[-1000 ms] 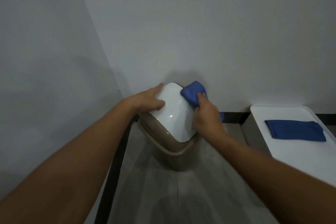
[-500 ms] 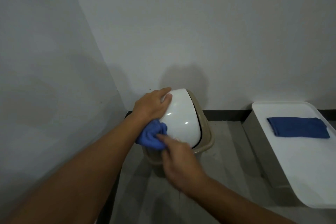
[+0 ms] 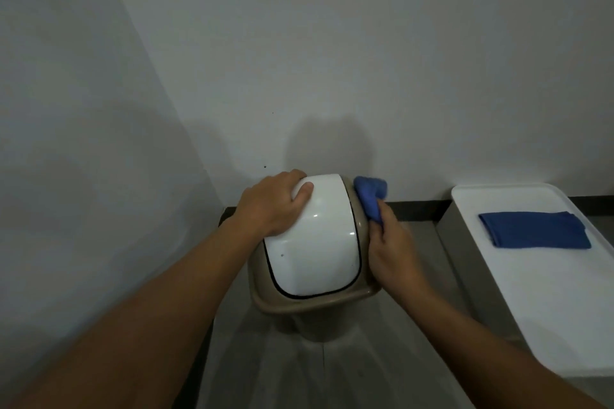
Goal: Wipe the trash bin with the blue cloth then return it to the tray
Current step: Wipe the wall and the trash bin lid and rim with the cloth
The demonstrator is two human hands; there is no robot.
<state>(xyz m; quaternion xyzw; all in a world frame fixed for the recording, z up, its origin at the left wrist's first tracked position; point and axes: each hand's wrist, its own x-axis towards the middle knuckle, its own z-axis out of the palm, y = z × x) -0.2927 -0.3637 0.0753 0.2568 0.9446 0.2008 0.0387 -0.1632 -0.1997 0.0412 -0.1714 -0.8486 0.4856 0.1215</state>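
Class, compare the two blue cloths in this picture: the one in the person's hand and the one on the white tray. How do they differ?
The cloth in the right hand is bunched up; the tray cloth is folded flat.
The held cloth presses against the trash bin rim; the tray cloth lies untouched on the white tray.
The held cloth looks a lighter blue; the tray cloth darker.
Both are blue.

Dim, soft shadows, wide-angle warp
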